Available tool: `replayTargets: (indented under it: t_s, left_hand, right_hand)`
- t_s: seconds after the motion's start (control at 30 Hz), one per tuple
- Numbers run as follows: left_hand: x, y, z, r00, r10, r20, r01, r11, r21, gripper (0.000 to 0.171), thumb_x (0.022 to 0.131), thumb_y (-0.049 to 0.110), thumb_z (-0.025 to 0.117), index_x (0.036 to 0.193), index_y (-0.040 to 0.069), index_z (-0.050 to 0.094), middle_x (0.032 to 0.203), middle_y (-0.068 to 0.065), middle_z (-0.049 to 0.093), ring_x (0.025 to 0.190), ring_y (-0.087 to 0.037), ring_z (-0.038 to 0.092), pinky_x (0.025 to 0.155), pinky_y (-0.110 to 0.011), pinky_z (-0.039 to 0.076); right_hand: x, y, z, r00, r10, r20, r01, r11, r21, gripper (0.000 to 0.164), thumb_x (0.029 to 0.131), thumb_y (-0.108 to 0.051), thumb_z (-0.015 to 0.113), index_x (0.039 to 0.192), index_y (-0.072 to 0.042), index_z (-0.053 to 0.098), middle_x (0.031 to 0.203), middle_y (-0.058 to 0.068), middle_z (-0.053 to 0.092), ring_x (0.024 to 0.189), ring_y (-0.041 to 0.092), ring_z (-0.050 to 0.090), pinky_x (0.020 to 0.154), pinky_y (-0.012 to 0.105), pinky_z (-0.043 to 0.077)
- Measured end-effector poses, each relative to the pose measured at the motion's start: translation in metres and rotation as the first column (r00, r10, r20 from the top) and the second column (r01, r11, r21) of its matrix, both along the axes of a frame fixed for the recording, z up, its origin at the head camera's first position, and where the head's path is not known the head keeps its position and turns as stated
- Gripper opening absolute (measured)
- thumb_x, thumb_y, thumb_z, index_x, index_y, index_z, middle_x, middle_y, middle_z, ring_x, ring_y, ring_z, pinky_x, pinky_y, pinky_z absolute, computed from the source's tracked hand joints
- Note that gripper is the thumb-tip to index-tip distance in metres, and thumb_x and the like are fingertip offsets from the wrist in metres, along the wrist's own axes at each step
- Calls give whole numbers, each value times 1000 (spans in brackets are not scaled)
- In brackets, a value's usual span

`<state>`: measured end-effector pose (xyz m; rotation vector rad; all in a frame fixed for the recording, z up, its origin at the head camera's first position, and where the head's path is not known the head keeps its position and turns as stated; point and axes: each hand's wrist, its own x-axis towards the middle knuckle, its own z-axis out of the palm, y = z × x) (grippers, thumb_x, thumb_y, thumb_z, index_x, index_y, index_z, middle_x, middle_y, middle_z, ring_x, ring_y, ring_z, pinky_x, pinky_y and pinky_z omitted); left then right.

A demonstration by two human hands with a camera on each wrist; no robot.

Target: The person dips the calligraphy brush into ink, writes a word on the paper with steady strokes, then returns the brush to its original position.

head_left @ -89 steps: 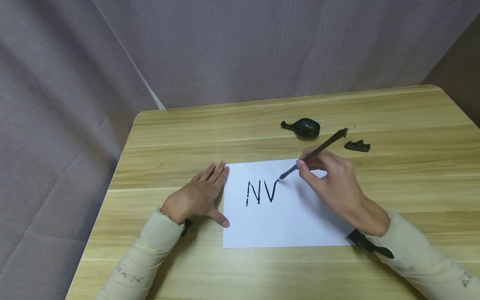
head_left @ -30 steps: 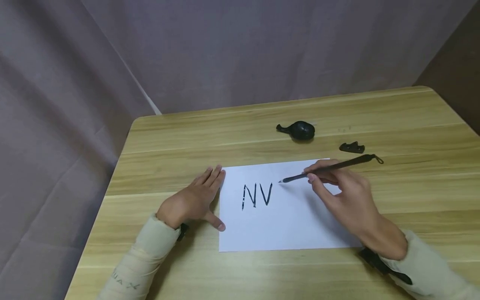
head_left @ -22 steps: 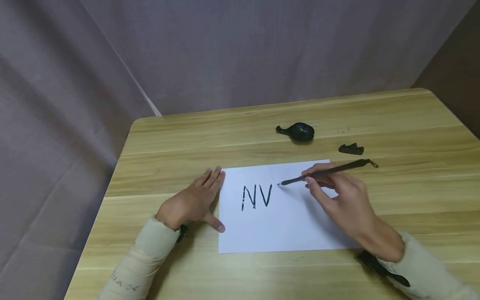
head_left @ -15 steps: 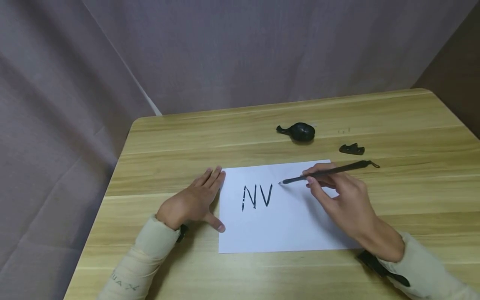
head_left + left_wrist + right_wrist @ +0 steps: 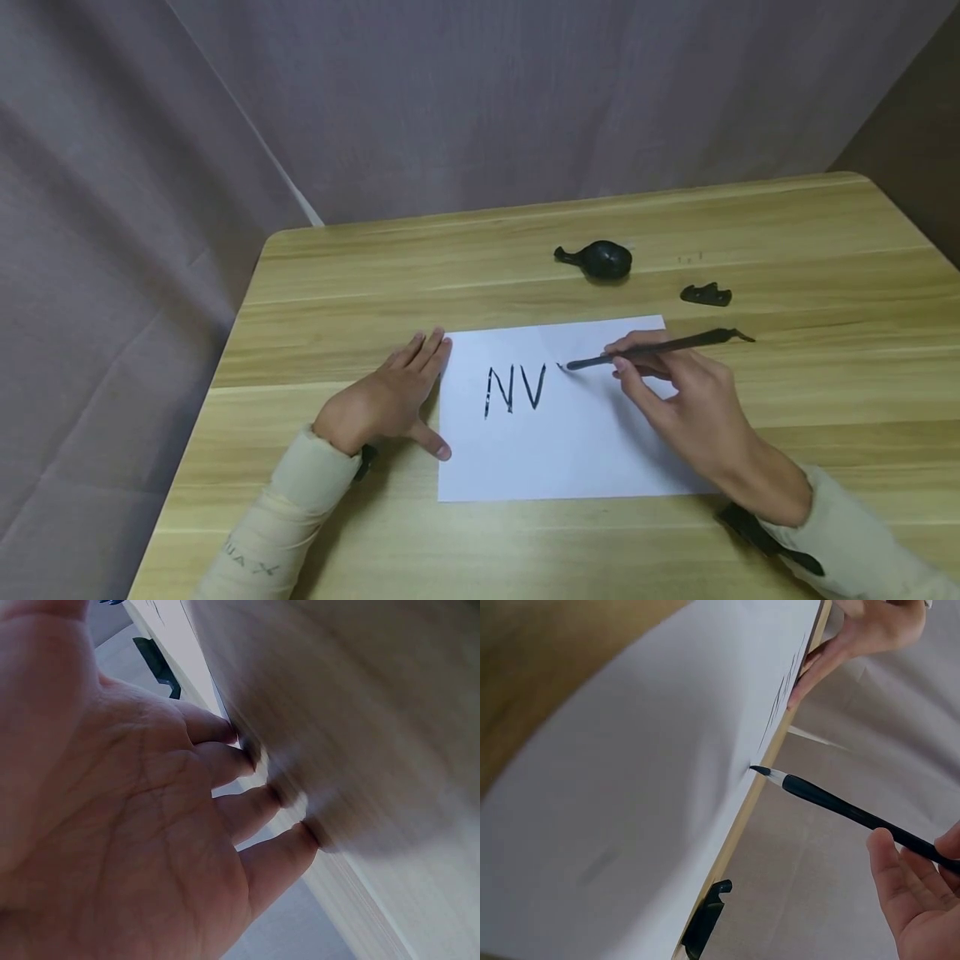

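In the head view a sheet of white paper point(image 5: 525, 458) lies on the table, with a black N and V point(image 5: 533, 387) written on it. My right hand point(image 5: 686, 400) pinches a dark calligraphy brush point(image 5: 678, 342) between thumb and fingers, its handle slanting up to the right. Its inked tip is at the paper, by a short fresh black mark point(image 5: 559, 365) right of the V; the right wrist view shows the brush point(image 5: 840, 806) meeting the sheet. At the paper's left edge rests my left hand point(image 5: 382, 404), fingers straight, thumb spread onto the sheet.
Behind the paper a black gourd-shaped object point(image 5: 603, 260) lies on the wooden table point(image 5: 390, 283). To its right is a small black peaked brush rest point(image 5: 706, 294). Grey curtain point(image 5: 465, 108) hangs along the table's back and left.
The brush left the top of the V's right stroke and shifted right, its handle tilting lower. A short new mark has appeared in the last half second. My left hand stays put.
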<state>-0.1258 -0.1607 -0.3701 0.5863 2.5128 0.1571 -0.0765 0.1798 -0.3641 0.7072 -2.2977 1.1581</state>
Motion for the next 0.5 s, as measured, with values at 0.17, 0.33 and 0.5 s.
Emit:
replayTargets:
  t_s: [0.17, 0.33, 0.5]
  left_hand:
    - [-1, 0, -1, 1000, -4, 3, 4, 1000, -3, 150, 69, 61, 94, 170, 7, -4, 177, -10, -15, 163, -35, -11, 131, -55, 8]
    - [-1, 0, -1, 1000, -5, 2, 5, 1000, -6, 150, 69, 61, 93, 169, 7, -4, 176, -11, -16, 163, -35, -12, 131, -55, 8]
    - [-1, 0, -1, 1000, -2, 8, 2, 1000, -12, 151, 69, 62, 93, 169, 8, -6, 176, -9, -17, 162, -34, -13, 131, -55, 7]
  right_hand:
    - [3, 0, -2, 1000, 6, -23, -5, 1000, 13, 38, 81, 20, 76, 115, 3, 70, 107, 9, 77, 94, -2, 71, 88, 10, 54]
    - [10, 2, -3, 1000, -8, -17, 8, 1000, 30, 41, 78, 20, 78, 114, 1, 71, 106, 7, 77, 96, -7, 68, 90, 9, 52]
    - [19, 3, -3, 1000, -15, -14, 16, 999, 43, 41, 78, 17, 78, 114, -2, 72, 105, 5, 77, 99, -7, 68, 91, 8, 51]
